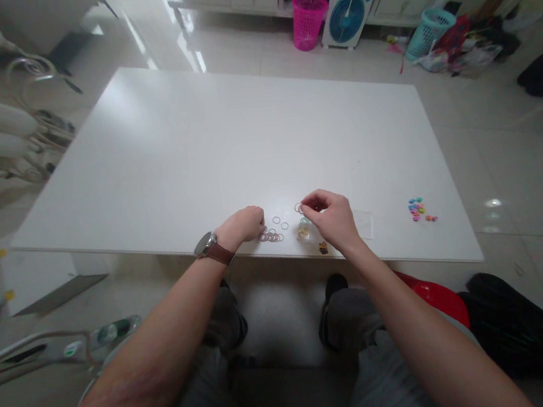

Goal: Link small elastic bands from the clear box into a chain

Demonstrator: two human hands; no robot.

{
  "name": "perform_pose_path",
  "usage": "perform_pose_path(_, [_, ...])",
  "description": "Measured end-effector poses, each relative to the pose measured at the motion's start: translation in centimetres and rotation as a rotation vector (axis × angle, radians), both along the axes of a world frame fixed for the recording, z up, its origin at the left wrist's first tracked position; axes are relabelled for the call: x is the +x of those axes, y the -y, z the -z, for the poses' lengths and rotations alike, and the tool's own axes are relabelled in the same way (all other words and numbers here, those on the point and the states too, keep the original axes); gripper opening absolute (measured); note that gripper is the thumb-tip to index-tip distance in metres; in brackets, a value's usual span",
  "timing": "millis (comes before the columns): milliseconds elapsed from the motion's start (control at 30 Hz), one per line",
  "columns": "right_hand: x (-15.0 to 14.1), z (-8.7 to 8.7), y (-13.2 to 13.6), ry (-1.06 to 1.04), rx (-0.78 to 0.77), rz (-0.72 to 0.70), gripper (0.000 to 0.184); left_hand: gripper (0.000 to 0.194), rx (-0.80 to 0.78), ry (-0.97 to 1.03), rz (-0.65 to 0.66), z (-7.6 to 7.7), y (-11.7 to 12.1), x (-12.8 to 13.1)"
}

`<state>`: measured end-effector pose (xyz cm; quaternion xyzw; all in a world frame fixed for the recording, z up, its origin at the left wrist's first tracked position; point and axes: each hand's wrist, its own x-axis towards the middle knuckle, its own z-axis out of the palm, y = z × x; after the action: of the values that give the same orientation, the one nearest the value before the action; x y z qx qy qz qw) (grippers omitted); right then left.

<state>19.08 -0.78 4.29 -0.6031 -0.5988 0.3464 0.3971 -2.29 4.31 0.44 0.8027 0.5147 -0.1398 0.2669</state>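
Observation:
My right hand [331,215] pinches a thin ring [298,208] between thumb and fingertips, just above a small clear container [305,231] with yellowish contents. My left hand [249,223], below a wrist with a round watch, is curled with its knuckles up beside a cluster of thin rings [272,236]. Its fingertips are hidden, so what they hold, if anything, does not show. Two loose rings lie between the hands, one of them a thin ring [276,219]. A small dark and gold piece [323,248] sits near the table's front edge.
The white table [241,133] spans the view. Small colourful pieces [417,208] lie in a group at its right. A clear flat sheet or lid [364,224] rests beside my right wrist. Beyond the table stand a pink basket [309,21] and a blue-and-white fan [349,14].

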Motion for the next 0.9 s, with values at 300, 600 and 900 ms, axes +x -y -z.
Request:
perform_pose_path(300, [-0.1, 0.3, 0.0, 0.026, -0.013, -0.024, 0.010, 0.013, 0.018, 0.286, -0.127, -2.0, -0.5, 0.1])
perform_pose_path(600, [-0.6, 1.0, 0.2, 0.026, -0.025, -0.101, 0.010, 0.015, -0.320, 0.850, -0.352, -2.0, 0.1, 1.7])
perform_pose_path(900, [-0.4, 1.2, 0.2, 0.091, -0.006, -0.067, 0.010, 0.012, -0.589, 1.071, -0.586, -2.6, 1.0, 3.3])
